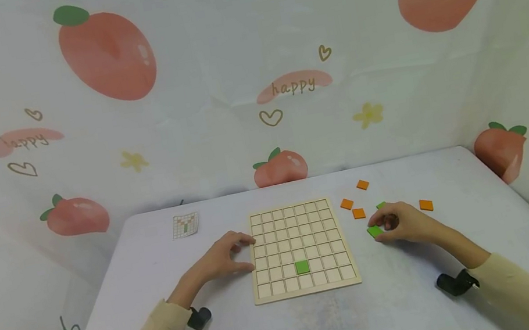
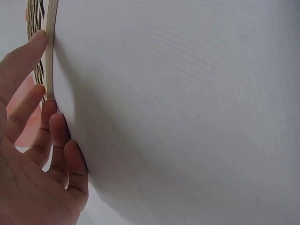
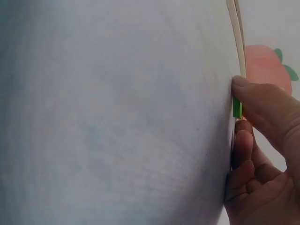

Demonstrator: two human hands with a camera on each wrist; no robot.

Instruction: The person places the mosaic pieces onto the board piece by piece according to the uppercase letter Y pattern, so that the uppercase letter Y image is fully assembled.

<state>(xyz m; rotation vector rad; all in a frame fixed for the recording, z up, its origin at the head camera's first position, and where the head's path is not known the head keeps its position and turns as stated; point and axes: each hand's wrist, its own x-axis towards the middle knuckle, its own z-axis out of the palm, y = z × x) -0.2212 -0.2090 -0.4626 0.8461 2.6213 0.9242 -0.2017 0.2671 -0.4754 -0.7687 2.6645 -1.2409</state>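
A wooden grid board [image 1: 308,292] lies on the table, with one green square tile [image 1: 302,267] in its second row from the front. My left hand [image 1: 221,258] rests at the board's left edge, thumb and index fingertips touching the rim and the other fingers loosely bent. Right of the board, my right hand [image 1: 405,224] pinches a green tile [image 1: 374,231] between thumb and fingers. The right wrist view shows that tile [image 3: 237,108] edge-on, down by the tabletop. Another green tile [image 1: 381,205] is partly hidden behind the right hand.
Several orange tiles lie right of the board, among them one at the back [image 1: 362,185] and one beyond the right hand [image 1: 426,205]. A small paper pattern card [image 1: 185,225] lies at the table's back left. A printed curtain [image 1: 207,80] hangs behind.
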